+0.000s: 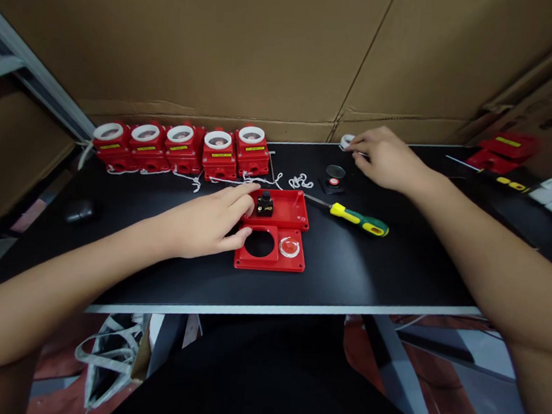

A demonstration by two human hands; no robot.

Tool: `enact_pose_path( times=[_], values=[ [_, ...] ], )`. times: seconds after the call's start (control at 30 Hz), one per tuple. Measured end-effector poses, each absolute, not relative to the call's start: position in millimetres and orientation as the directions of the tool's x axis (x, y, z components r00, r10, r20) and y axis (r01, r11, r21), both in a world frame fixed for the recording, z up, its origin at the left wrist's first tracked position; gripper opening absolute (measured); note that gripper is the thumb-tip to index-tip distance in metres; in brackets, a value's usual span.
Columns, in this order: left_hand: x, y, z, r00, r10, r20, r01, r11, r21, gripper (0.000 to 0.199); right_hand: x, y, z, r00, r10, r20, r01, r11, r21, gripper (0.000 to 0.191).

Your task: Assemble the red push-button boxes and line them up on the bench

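My left hand (217, 221) rests at the left end of an opened red box (285, 215), fingers curled at its edge and thumb on the flat red cover (275, 258) in front. Inside the box sits a black push-button switch (265, 204). The cover has a large round hole and a small red-and-white round emblem (289, 247). At the back of the table, my right hand (381, 157) has its fingertips closed on a white ring (346, 141), partly hidden by them. Near it lie a clear disc (336, 171) and a black piece with a red-and-white centre (332, 185).
A yellow-and-green screwdriver (359, 219) lies right of the box. Several finished-looking red boxes with white rings (217, 153) line the back left, with white cords (301, 181) nearby. Another screwdriver (505, 182) and red parts (506, 150) lie far right. Cardboard (222, 48) stands behind.
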State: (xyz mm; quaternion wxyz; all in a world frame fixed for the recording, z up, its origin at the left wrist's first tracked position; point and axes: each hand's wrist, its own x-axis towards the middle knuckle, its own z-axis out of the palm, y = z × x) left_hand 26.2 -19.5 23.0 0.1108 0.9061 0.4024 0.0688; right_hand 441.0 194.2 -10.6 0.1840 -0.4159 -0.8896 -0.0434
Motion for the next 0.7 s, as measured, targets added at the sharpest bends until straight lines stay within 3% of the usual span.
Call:
enact_pose_path(
  times=[0.23, 0.47, 0.7],
  values=[
    [27, -18, 19, 0.665, 0.746, 0.037, 0.717, -0.652, 0.247, 0.022, 450, 177, 32, -0.406, 0.739, 0.538, 0.829, 0.546, -0.124, 0.062],
    [26, -19, 20, 0.665, 0.746, 0.050, 0.715, -0.654, 0.249, 0.022, 445, 192, -3, -0.533, 0.731, 0.425, 0.771, 0.627, -0.112, 0.050],
    [27, -21, 22, 0.672, 0.740, 0.023, 0.726, -0.665, 0.175, 0.028, 444, 208, -30, -0.569, 0.725, 0.389, 0.745, 0.654, -0.129, 0.038]
  ],
)
